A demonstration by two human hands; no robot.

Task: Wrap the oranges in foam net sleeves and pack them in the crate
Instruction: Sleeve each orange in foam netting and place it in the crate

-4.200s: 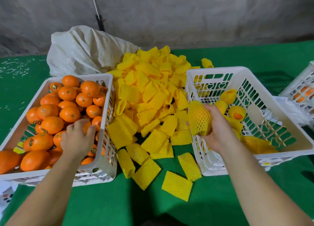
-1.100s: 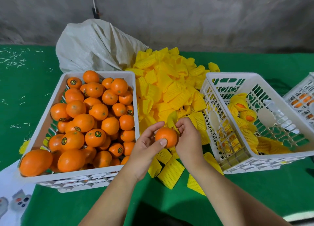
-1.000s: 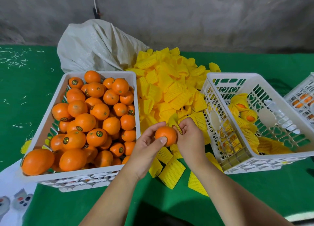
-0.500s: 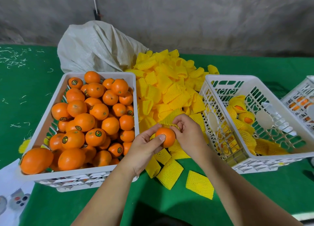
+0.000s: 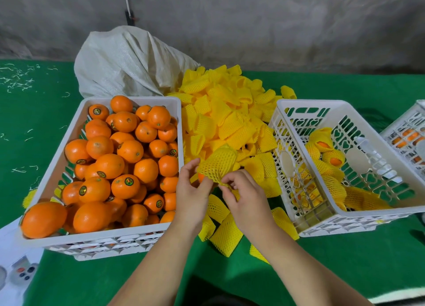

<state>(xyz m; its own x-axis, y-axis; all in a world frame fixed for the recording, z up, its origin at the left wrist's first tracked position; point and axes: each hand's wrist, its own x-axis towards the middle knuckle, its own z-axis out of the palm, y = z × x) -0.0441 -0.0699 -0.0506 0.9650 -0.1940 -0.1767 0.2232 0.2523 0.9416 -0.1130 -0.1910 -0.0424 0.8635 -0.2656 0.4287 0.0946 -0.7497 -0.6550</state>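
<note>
Across the green cloth-covered table (image 5: pixel 345 271) the work is laid out in three zones. On the person's left stands a white slatted plastic crate of bare oranges (image 5: pixel 108 163), piled above its rim (image 5: pixel 99 238), with a pale woven sack (image 5: pixel 128 62) slumped behind it. Between the crates spreads a heap of yellow foam net sleeves (image 5: pixel 220 112), some loose ones lying flat near the table's front edge. On the right sits the white slatted packing crate (image 5: pixel 358 216), holding only a handful of sleeved oranges (image 5: pixel 326 151) along its floor, so by my reading the packing is at an early stage. A further white crate (image 5: pixel 411 131) shows at the far right edge.

Just in front of the heap, both hands meet around one small orange (image 5: pixel 200 177), almost wholly hidden inside a stretched yellow net sleeve (image 5: pixel 218 164). The left hand (image 5: pixel 192 195) cradles the fruit from below, thumb and forefinger pinching the sleeve's near edge; the right hand (image 5: pixel 243 196) pinches the opposite edge between thumb and fingertips, the other fingers curled.

The step in hand looks like drawing the sleeve over the fruit. Next, the mesh likely needs pulling fully down, then a carry rightward into the packing crate.
</note>
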